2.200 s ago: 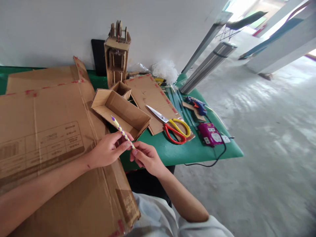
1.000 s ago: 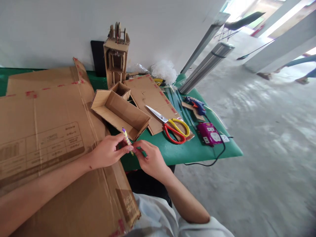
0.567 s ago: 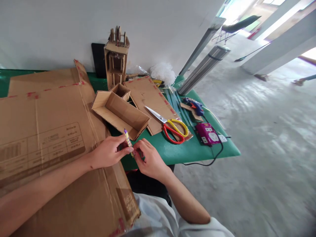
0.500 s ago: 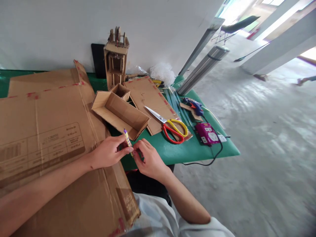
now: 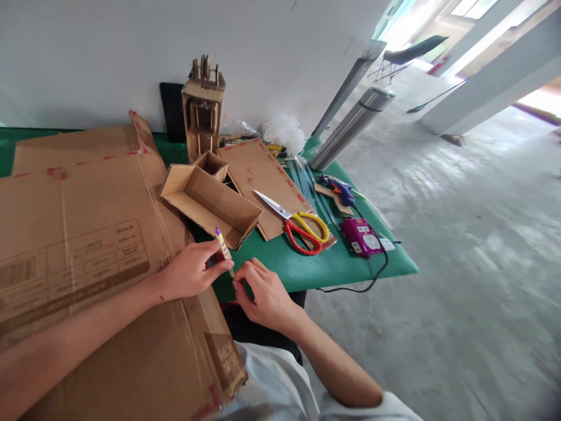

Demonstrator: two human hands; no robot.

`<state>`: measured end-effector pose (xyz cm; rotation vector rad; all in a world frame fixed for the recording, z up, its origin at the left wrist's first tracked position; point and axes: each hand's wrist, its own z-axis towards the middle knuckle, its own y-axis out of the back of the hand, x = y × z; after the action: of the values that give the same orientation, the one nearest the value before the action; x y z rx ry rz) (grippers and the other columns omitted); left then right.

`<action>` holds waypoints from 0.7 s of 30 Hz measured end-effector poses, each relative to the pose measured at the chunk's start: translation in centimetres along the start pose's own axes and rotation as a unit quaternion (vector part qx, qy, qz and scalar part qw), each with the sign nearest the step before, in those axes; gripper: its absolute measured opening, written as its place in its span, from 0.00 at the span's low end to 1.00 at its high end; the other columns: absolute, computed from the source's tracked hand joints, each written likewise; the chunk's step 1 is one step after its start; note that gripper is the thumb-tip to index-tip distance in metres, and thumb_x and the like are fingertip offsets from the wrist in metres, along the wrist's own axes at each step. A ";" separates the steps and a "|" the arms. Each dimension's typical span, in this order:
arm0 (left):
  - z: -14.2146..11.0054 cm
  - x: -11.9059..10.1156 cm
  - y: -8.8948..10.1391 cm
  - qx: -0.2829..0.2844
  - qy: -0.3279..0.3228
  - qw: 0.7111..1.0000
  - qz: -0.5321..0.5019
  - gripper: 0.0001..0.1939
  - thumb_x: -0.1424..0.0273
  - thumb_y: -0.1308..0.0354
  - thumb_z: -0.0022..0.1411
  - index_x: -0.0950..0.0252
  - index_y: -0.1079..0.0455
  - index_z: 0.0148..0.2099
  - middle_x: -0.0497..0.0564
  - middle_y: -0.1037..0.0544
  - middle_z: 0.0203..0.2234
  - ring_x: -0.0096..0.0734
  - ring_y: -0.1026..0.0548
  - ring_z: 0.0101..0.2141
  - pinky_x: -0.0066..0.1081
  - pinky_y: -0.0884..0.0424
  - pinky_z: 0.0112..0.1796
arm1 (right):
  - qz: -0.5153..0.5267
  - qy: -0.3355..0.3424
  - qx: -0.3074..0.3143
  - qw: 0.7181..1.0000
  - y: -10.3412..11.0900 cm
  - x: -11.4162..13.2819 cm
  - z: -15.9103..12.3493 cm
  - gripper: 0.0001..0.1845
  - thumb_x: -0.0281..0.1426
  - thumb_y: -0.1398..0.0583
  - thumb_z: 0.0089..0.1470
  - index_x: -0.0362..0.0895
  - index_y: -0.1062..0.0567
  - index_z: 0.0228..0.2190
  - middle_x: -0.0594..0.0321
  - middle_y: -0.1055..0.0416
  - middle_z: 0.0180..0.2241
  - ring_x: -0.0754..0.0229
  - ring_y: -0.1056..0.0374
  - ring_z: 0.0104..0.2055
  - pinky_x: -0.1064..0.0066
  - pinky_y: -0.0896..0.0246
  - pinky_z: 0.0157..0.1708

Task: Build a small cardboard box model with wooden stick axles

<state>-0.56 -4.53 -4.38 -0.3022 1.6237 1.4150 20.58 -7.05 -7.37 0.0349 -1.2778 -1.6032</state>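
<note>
My left hand (image 5: 197, 269) pinches a slim crayon (image 5: 223, 245) with a purple tip and a yellow-and-purple patterned wrapper, tilted with the purple end up. The fingers of my right hand (image 5: 263, 292) are pinched together at the crayon's lower end, partly hiding it. Just beyond the hands lies an open cardboard tray (image 5: 219, 202). Right of it, scissors (image 5: 287, 216) with one red and one yellow handle rest partly on a flat cardboard piece (image 5: 263, 175).
A large cardboard sheet (image 5: 96, 193) covers the left of the green table (image 5: 280, 269). A cardboard tower (image 5: 204, 111) stands by the wall. On the right are a blue glue gun (image 5: 339, 190), clear glue sticks (image 5: 307, 181), a purple power socket (image 5: 362, 237) and a metal post (image 5: 350, 128).
My right hand has shifted slightly down along the crayon, towards its lower tip, showing more of it. My left hand keeps its hold. The view has turned slightly.
</note>
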 end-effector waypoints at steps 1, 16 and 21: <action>0.0 0.0 0.0 0.000 -0.005 1.000 -0.006 0.12 0.60 0.47 0.71 0.64 0.29 0.42 0.49 0.21 0.34 0.32 0.24 0.35 0.31 0.31 0.37 | 0.008 -0.004 0.020 1.000 0.5 0.1 -0.4 0.06 0.23 0.46 0.61 0.47 0.36 0.33 0.61 0.29 0.30 0.59 0.37 0.33 0.69 0.39 0.31; 0.0 -0.2 -0.1 -0.035 0.026 0.998 -0.034 0.13 0.60 0.53 0.73 0.63 0.32 0.47 0.47 0.27 0.34 0.25 0.33 0.26 0.28 0.36 0.28 | -0.194 -0.386 0.270 0.860 12.3 -9.0 -20.5 0.28 0.24 0.47 0.55 0.47 0.28 0.56 0.52 0.25 0.52 0.50 0.23 0.47 0.60 0.27 0.43; -0.1 -0.4 0.0 -0.031 0.048 0.997 -0.050 0.13 0.60 0.52 0.72 0.63 0.32 0.47 0.47 0.27 0.31 0.27 0.32 0.29 0.28 0.35 0.29 | -0.062 -0.263 0.226 0.936 11.5 -6.1 -14.0 0.14 0.34 0.47 0.66 0.50 0.21 0.40 0.57 0.22 0.47 0.53 0.23 0.45 0.61 0.26 0.46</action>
<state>-0.39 -4.71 -4.06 -0.4872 1.6196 1.3956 39.20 -11.25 -8.33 -0.0311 -2.0839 -1.4355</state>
